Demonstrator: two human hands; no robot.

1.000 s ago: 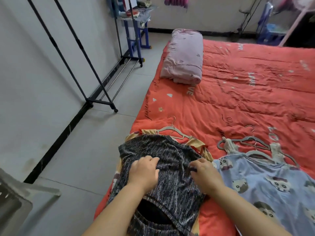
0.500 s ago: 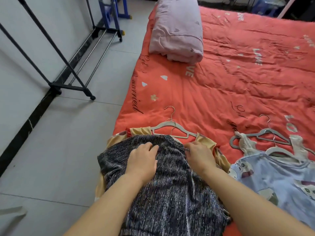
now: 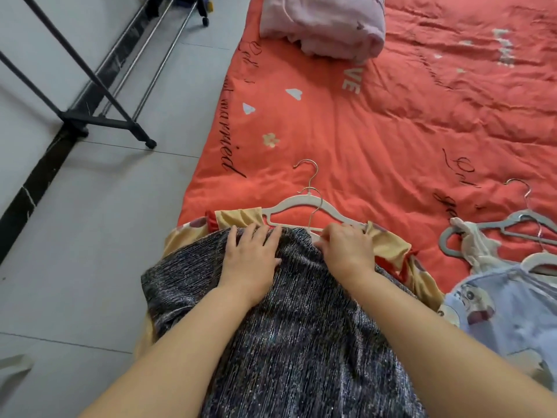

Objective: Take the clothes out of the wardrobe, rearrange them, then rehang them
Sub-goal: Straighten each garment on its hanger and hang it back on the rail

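A dark grey speckled garment [image 3: 301, 327] lies spread on the red bedspread [image 3: 391, 131], on top of a yellow garment [image 3: 388, 245] with red trim. A white hanger [image 3: 297, 206] with a metal hook sits at their top edge. My left hand [image 3: 253, 254] lies flat on the dark garment's upper edge, fingers straight. My right hand [image 3: 346, 248] pinches the garment's top edge by a white hanger end. To the right lies a light blue cartoon-print garment [image 3: 512, 312] on a white hanger [image 3: 539, 260], with a grey hanger [image 3: 494, 230] beside it.
A folded pink blanket [image 3: 325, 22] lies at the head of the bed. On the tiled floor to the left stands a black clothes rack base [image 3: 105, 122] on wheels, against the wall. A pale object [image 3: 12, 366] shows at the lower left edge.
Both hands slid up the dark garment to its top edge at the hanger. The view tilted down and closer to the bed.
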